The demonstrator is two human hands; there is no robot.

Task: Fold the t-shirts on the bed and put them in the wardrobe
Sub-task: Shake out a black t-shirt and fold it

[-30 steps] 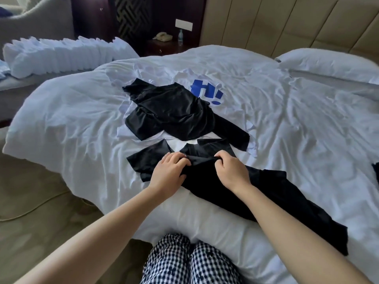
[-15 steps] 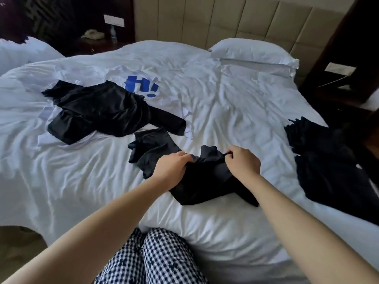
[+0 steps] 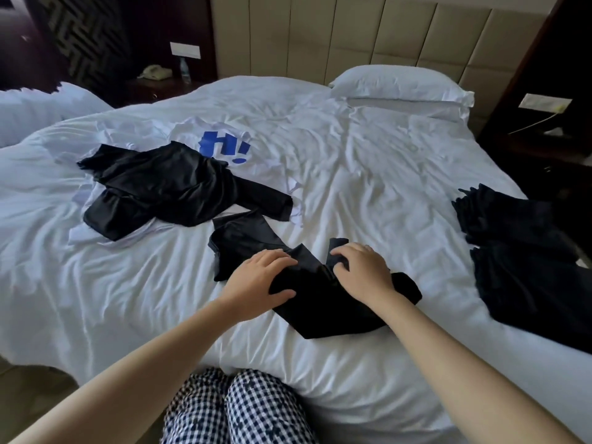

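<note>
A black t-shirt (image 3: pixel 323 302) lies bunched on the white bed (image 3: pixel 368 174) just in front of me. My left hand (image 3: pixel 259 278) rests flat on its left part, fingers stretched and thumb spread. At the shirt's upper middle, my right hand (image 3: pixel 362 269) has its fingers curled into a fold and grips it. One sleeve (image 3: pixel 240 238) spreads out to the upper left. Another black t-shirt (image 3: pixel 166 187) lies crumpled further left, on top of a white t-shirt with a blue "h!" print (image 3: pixel 224 149).
A pile of black garments (image 3: pixel 528 257) sits at the bed's right edge. A pillow (image 3: pixel 400 86) lies by the padded headboard. Dark nightstands stand at both sides, the left one (image 3: pixel 157 81) with a phone and a bottle. A second white bed (image 3: pixel 32 107) is at far left.
The view swung right, bringing the black pile into sight. Both hands dragged the black t-shirt rightward and gathered it into a shorter bundle. My left hand went from gripping to lying flat.
</note>
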